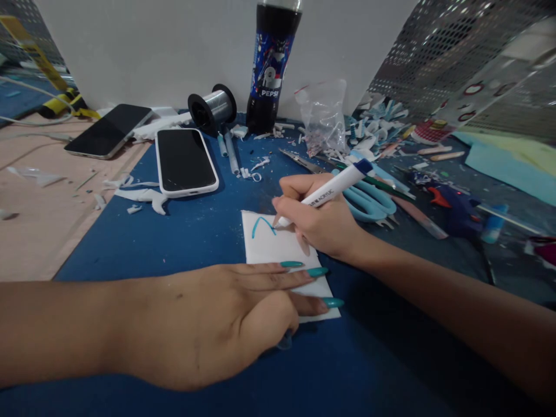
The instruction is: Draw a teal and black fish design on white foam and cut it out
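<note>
Blue tabletop [191, 231] strewn with white scraps, backed by a pale upright panel [174, 52]. On it, near the middle, lies a small white sheet [269, 246] with a short, peaked blue line [260, 220] in its upper left part. The person's right hand [336, 223] has its fingers clamped on a white marker [330, 188], its tip at the right end of the line. The left hand [208, 318] lies across the lower part of the sheet, its teal-nailed fingers extended and slightly apart, gripping nothing.

The sheet could skid or twist if the left hand presses too lightly, bending the stroke. Ink, if wet, could smear should either hand brush over it, and any crumb under the sheet could make the tip jump. Light blue scissors [369, 200] lie close beside the right hand, so a wide wrist swing might knock them and jolt the marker. Farther right, a glue gun [456, 211] shows a small red light; it may be powered and hot, a burn risk for a straying forearm. A tall cola bottle [271, 63] stands behind the sheet and could topple if bumped.
</note>
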Demonstrator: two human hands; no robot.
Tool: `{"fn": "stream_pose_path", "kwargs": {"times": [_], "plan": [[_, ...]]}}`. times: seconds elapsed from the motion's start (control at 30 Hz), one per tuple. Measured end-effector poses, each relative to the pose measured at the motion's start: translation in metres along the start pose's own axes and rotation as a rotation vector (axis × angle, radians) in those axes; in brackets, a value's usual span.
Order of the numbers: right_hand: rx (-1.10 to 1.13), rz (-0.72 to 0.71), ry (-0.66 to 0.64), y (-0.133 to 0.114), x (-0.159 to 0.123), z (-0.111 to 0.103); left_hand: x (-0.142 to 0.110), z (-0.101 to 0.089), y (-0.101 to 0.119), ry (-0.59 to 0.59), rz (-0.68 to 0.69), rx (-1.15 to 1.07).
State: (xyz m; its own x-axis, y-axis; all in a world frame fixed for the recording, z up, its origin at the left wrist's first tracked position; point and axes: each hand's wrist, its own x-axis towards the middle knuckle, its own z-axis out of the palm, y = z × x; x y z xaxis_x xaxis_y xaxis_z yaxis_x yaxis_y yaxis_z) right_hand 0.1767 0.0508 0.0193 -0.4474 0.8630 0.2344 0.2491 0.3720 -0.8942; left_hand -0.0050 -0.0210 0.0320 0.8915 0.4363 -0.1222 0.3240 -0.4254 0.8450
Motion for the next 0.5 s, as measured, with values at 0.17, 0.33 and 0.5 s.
{"fn": "stream_pose_path", "kwargs": {"times": [0.17,0.33,0.5], "plan": [[0.050,-0.003,-0.014,-0.0020,0.0002,-0.0006,-0.0010,-0.0018,0.0023,0.005,-0.024,-0.011],[0.059,0.026,-0.026,-0.0038,0.0005,-0.0001,-0.0002,-0.0042,0.0029,-0.037,-0.016,0.021],[0.066,0.005,-0.048,-0.0025,0.0009,-0.0013,-0.0008,-0.0012,0.0000,-0.021,-0.015,0.015]]}}
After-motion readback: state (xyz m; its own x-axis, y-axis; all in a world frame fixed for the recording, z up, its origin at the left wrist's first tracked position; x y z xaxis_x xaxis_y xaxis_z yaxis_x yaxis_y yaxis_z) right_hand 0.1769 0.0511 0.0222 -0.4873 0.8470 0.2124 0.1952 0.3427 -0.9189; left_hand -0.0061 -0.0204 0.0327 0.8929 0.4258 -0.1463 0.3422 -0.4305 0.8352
